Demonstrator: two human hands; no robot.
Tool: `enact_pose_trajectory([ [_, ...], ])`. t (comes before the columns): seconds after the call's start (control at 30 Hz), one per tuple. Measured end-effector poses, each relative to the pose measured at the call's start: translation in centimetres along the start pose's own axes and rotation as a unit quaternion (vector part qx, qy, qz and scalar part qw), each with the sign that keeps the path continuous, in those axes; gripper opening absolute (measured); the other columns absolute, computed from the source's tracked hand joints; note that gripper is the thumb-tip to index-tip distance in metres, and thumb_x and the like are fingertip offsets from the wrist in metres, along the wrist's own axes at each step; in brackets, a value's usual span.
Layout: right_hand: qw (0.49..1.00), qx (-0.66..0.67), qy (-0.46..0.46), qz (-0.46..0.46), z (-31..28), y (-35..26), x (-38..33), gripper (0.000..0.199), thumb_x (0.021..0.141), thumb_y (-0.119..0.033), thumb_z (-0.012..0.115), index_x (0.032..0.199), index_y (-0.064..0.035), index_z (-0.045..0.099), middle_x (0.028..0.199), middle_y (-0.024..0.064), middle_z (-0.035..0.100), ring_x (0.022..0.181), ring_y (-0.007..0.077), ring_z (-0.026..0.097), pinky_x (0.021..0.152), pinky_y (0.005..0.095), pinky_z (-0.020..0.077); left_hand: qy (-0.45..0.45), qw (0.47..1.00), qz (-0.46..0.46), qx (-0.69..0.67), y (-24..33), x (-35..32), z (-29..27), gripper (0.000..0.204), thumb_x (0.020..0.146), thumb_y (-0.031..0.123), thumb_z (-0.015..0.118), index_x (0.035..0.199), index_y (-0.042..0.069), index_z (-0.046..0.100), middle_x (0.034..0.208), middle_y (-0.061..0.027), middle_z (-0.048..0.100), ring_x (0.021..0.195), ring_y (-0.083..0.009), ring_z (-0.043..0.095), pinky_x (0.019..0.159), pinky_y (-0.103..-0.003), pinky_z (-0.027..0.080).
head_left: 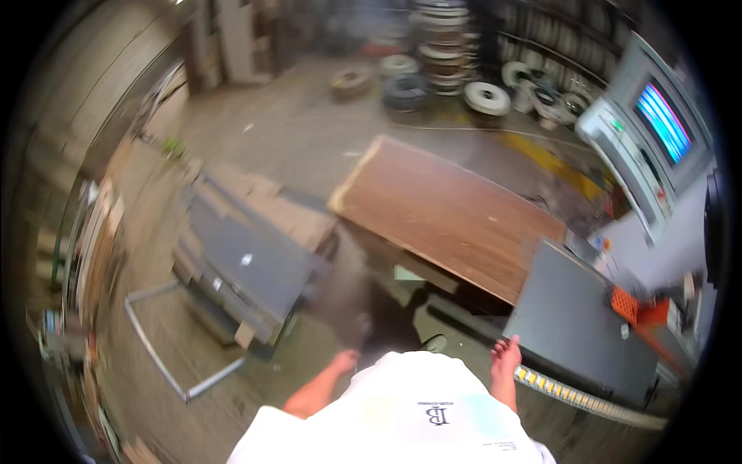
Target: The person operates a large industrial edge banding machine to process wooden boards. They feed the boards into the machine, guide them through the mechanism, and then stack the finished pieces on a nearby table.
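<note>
My right hand [506,354] is at the near left corner of a flat grey panel [581,309], its fingers curled against the edge. The panel lies level on my right, beside a brown wood-grain board [448,205] that stretches away from me. My left hand [345,361] hangs low near my body, away from the boards. Motion smears its fingers, and nothing shows in it. To the left of it is a low stack of grey panels [255,259] with brown sheets among them.
A machine console [657,131] with a lit screen stands at right, near an orange box [657,313]. A ribbed yellow-and-white strip [576,396] runs below the grey panel. A metal frame [158,375] lies at left. Edging rolls [444,46] are stacked at the back.
</note>
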State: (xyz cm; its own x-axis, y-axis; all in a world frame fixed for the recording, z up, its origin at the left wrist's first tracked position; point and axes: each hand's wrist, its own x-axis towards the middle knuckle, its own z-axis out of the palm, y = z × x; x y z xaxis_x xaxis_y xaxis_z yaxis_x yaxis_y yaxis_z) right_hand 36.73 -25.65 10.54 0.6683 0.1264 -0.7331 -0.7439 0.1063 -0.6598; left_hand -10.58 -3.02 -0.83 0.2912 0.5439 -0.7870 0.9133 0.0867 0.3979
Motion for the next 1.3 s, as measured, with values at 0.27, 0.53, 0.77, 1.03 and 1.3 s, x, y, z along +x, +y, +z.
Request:
enact_pose_trajectory([
  [0.27, 0.990, -0.066, 0.118, -0.045, 0.9, 3.0, 0.9, 0.043, 0.099, -0.059, 0.063, 0.108, -0.0164, 0.060, 0.088, -0.0051, 0.061, 0.069, 0.0077, 0.051, 0.061, 0.0236, 0.0427, 0.021, 0.913, -0.065, -0.403, -7.4, 4.3, -6.9, 0.030, 0.102, 0.022, 0.061, 0.128, 0.008, 0.064, 0.112, -0.0113, 0.074, 0.092, -0.0204, 0.073, 0.070, -0.031, 0.056],
  [0.53, 0.917, -0.394, -0.064, 0.021, 7.9, 9.0, -1.5, 0.039, 0.106, -0.039, 0.059, 0.113, -0.0004, 0.061, 0.084, 0.0087, 0.062, 0.072, 0.0186, 0.062, 0.061, 0.0303, 0.0500, 0.152, 0.641, -0.162, -0.735, -18.0, 13.9, -11.2, 0.038, 0.107, 0.034, 0.054, 0.135, 0.007, 0.056, 0.120, -0.0155, 0.072, 0.096, -0.0257, 0.073, 0.074, -0.040, 0.059],
  [0.77, 0.767, -0.608, -0.204, 0.018, 20.6, 10.9, -12.6, 0.031, 0.103, -0.028, 0.065, 0.115, 0.0005, 0.067, 0.096, 0.0106, 0.075, 0.078, 0.0133, 0.067, 0.071, 0.0285, 0.0544, 0.201, 0.351, -0.202, -0.892, -21.1, 21.5, -16.0, 0.087, 0.104, 0.057, 0.052, 0.158, -0.003, 0.020, 0.153, -0.0245, 0.045, 0.130, -0.0356, 0.054, 0.096, -0.048, 0.054],
  [1.03, 0.642, -0.720, -0.262, -0.001, 24.3, 11.0, -13.3, 0.032, 0.102, -0.026, 0.071, 0.119, 0.0006, 0.067, 0.097, 0.0050, 0.073, 0.090, 0.0118, 0.066, 0.081, 0.0281, 0.0537, 0.277, 0.188, -0.176, -0.926, -21.7, 23.1, -16.7, 0.082, 0.094, 0.050, 0.076, 0.158, 0.015, 0.038, 0.153, -0.0177, 0.043, 0.134, -0.0336, 0.049, 0.103, -0.048, 0.049],
  [1.3, 0.627, -0.724, -0.286, 0.015, 27.9, 12.6, -13.0, 0.041, 0.097, -0.028, 0.075, 0.124, 0.0010, 0.069, 0.114, 0.0120, 0.075, 0.106, 0.0180, 0.069, 0.093, 0.0335, 0.0540, 0.321, 0.202, 0.102, -0.919, -17.0, 11.0, -25.0, 0.046, 0.096, 0.031, 0.074, 0.134, 0.012, 0.057, 0.131, -0.0112, 0.063, 0.117, -0.0285, 0.061, 0.095, -0.046, 0.052],
])
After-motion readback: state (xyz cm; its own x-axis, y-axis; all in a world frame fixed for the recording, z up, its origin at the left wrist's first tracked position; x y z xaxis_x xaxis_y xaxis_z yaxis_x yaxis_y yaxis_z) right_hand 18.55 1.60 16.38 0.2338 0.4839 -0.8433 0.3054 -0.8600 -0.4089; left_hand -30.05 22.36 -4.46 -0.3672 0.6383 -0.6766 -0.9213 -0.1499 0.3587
